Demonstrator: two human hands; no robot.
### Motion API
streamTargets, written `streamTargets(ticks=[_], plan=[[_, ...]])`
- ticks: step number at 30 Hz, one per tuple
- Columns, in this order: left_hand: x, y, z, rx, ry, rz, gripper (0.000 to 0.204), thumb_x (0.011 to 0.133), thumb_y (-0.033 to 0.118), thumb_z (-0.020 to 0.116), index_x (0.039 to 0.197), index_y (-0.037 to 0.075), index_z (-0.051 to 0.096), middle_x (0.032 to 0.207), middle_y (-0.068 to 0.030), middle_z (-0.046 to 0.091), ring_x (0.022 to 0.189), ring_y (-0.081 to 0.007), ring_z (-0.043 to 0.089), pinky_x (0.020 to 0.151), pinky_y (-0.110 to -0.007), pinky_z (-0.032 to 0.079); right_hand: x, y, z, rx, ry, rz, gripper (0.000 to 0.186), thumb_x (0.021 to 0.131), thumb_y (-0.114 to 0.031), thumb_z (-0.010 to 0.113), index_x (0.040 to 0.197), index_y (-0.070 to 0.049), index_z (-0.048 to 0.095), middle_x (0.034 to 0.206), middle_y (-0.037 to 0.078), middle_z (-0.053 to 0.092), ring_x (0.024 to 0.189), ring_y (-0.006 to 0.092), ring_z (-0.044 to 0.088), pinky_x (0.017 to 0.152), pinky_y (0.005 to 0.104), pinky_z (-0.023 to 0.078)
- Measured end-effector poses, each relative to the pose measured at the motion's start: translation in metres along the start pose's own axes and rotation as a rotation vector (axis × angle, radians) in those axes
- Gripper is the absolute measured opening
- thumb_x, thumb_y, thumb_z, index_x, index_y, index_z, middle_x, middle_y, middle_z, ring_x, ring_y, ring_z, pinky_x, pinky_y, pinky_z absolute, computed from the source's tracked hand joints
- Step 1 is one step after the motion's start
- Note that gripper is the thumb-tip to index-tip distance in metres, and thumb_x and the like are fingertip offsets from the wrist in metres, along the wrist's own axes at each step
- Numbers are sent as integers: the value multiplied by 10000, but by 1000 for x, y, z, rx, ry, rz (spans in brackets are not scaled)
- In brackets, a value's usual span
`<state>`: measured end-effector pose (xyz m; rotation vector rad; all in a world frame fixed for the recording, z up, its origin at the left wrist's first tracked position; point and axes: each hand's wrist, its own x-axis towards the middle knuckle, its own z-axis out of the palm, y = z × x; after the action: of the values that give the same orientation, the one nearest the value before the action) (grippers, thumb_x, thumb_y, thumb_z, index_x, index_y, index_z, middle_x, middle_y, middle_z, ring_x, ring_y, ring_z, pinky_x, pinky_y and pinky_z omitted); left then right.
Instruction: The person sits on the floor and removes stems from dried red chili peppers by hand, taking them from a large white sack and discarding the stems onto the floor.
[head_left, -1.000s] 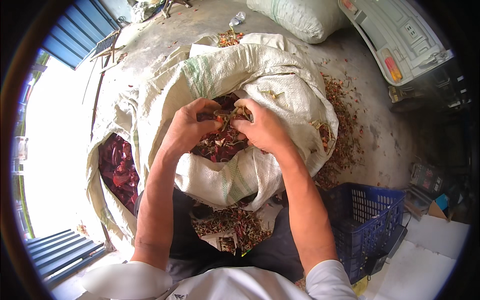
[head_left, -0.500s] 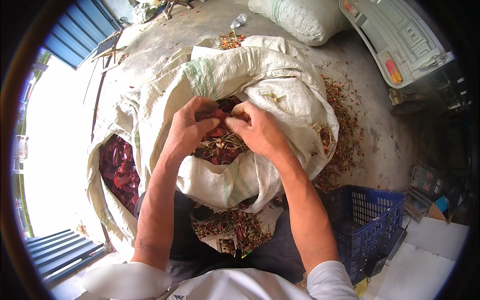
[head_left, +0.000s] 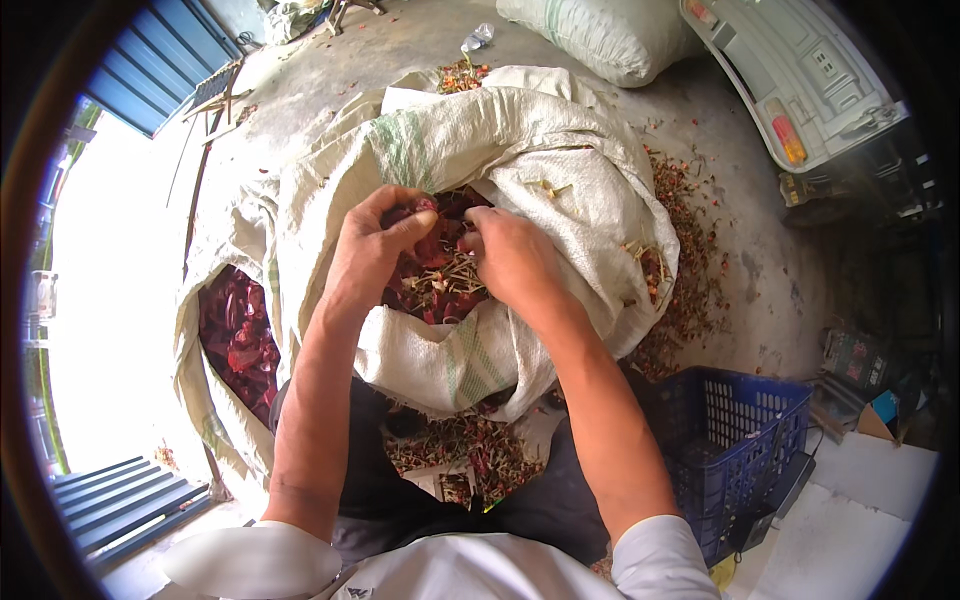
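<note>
My left hand (head_left: 368,245) is closed on a dried red chili pepper (head_left: 428,243), pinched between thumb and fingers over a sack's opening. My right hand (head_left: 515,258) is just to the right, its fingers curled together at the opening; what they hold, if anything, is hidden. Below both hands, the white woven sack (head_left: 470,130) has its rim rolled down around dark red dried chilies (head_left: 425,298). Pale, straw-like stems (head_left: 452,280) lie on top of them.
A second open sack (head_left: 190,345) with glossy red chilies (head_left: 245,340) stands on the left. At lower right is a blue plastic crate (head_left: 740,440). Chili scraps (head_left: 690,250) litter the floor. A full white sack (head_left: 600,35) and a vehicle's rear door (head_left: 800,80) are farther back.
My hands have moved apart from where they met at a chili. The left hand keeps a chili; the right has drawn a little to the right, its fingers turned down.
</note>
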<state>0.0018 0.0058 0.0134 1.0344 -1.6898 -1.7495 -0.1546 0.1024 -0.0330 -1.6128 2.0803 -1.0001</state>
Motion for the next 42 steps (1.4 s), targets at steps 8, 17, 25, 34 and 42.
streamTargets(ticks=[8,17,25,34,42], plan=[[5,-10,-5,109,47,103,269,821,35,714,1074,-8,635,902,-64,682,794,-139,644,759,-275,527,19,16,30,-487,-266,48,147,864,-104,604,968,-13,654,955,189,683,901,382,684,786,466,547],[6,-7,-13,741,-19,102,440,787,-13,700,1225,29,685,1120,-127,713,988,-141,668,908,-296,522,1,6,1,-51,-29,25,214,817,-95,708,1024,-49,673,906,174,694,883,349,698,752,427,544],[2,-12,-5,418,-115,48,499,818,-10,702,1312,24,631,1112,-77,711,996,-121,650,910,-282,521,3,11,-3,648,-54,228,264,814,-66,735,1068,-39,669,946,107,734,872,182,690,791,323,550],[3,-7,5,452,-57,238,336,844,68,709,1173,9,676,1048,-156,715,969,-244,698,872,-349,534,3,-6,-16,802,-3,243,172,889,-134,697,1006,-9,683,891,115,736,777,200,701,730,339,559],[4,-7,13,641,-20,453,321,815,83,711,1130,25,680,1008,-169,693,961,-340,674,875,-407,526,3,-19,-21,53,333,-305,183,935,-196,628,828,-49,651,790,145,643,720,343,651,644,421,526]])
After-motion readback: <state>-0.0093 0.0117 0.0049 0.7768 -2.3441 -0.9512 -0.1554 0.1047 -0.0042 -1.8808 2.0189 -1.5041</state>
